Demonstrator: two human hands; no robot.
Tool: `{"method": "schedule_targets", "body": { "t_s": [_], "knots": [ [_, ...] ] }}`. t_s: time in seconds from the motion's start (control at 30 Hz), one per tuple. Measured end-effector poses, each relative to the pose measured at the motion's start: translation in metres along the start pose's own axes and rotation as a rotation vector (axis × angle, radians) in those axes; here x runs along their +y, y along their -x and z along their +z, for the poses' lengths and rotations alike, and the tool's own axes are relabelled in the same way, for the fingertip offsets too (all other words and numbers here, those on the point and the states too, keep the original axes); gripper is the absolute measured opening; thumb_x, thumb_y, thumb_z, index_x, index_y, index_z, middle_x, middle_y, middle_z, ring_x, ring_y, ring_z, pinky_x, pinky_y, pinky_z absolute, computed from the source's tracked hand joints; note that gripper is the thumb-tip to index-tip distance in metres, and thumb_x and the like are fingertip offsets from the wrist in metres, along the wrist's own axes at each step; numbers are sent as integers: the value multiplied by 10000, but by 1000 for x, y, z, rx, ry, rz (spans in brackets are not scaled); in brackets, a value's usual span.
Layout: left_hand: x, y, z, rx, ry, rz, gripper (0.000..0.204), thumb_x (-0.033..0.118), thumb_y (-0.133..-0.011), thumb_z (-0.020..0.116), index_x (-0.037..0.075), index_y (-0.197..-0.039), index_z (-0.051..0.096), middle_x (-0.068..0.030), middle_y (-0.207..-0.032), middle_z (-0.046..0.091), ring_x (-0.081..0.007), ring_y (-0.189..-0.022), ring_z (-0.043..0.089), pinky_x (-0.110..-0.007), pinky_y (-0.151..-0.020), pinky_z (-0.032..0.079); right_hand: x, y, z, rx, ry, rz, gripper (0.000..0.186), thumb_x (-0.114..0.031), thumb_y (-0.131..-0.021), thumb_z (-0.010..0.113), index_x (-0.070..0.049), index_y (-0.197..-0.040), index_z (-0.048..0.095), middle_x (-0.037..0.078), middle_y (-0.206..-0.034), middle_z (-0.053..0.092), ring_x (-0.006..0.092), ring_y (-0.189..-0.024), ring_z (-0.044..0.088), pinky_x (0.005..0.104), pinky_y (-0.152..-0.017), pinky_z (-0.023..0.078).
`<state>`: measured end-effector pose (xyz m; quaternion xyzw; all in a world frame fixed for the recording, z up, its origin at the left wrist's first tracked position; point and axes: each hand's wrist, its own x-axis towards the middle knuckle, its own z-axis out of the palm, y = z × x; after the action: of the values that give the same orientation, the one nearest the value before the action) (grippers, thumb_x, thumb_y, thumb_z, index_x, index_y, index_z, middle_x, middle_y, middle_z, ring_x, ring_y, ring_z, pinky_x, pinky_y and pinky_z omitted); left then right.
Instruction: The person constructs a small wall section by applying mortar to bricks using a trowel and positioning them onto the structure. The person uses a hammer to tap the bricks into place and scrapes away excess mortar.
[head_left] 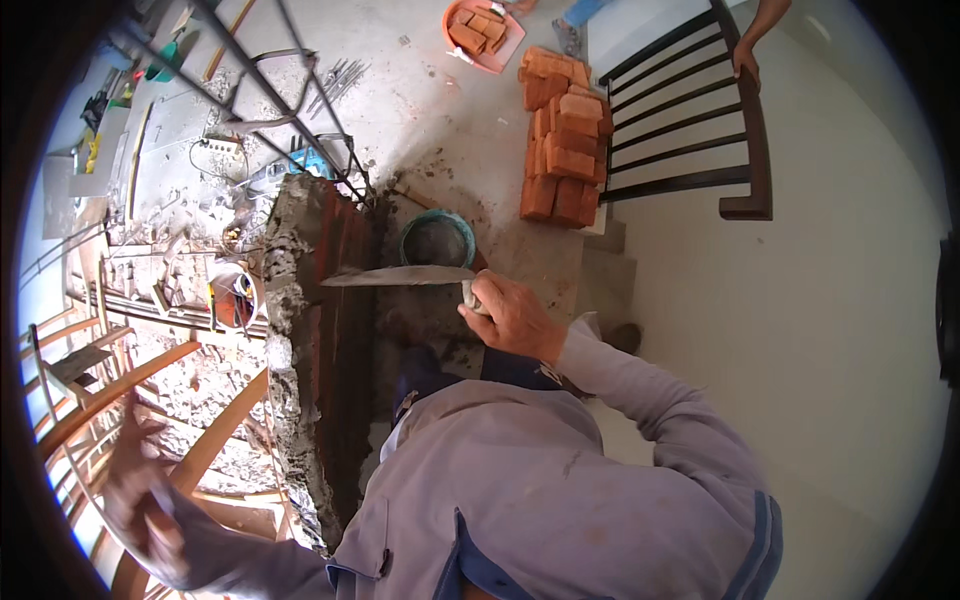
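Observation:
My right hand [515, 318] is closed around the handle of a trowel [405, 276]. Its long, mortar-smeared blade points left, the tip reaching over the side of a low brick wall [335, 290]. Rough grey mortar [288, 300] covers the wall's top edge. Just beyond the blade, a round green bucket [405, 242] holds grey mortar [437, 242]. My left hand [140, 490] is out past the wall's left side, above the timber framing. Motion blurs its fingers, and I cannot make out anything in it.
Stacked red bricks [565, 150] stand at the far right beside a dark stair railing [680, 110], which another person's hand [746, 62] grips. An orange basin [510, 50] of bricks lies beyond. Upright steel bars [270, 85] and a blue power tool [308, 160] are by the wall's far end.

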<state>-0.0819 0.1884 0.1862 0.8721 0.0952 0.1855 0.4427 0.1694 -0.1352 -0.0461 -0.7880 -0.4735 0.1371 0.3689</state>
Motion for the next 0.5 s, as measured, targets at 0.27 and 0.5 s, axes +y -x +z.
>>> {"method": "schedule_targets", "body": {
  "t_s": [0.27,0.5],
  "knots": [
    [0,48,198,-186,597,-780,354,-95,-840,613,-12,-1184,633,-112,-1153,646,-138,-821,657,-249,-796,521,112,20,104,-284,77,47,179,-232,-835,609,-54,-826,599,189,-782,617,389,-729,624,519,-639,487],
    [-80,141,473,-157,4,-1098,394,277,-793,721,132,-1154,663,-87,-811,682,-242,-779,669,-360,-720,526,353,93,7,-482,-455,863,431,-142,-860,638,10,-1238,497,65,-697,553,150,-545,550,341,-488,447]
  ]
}}
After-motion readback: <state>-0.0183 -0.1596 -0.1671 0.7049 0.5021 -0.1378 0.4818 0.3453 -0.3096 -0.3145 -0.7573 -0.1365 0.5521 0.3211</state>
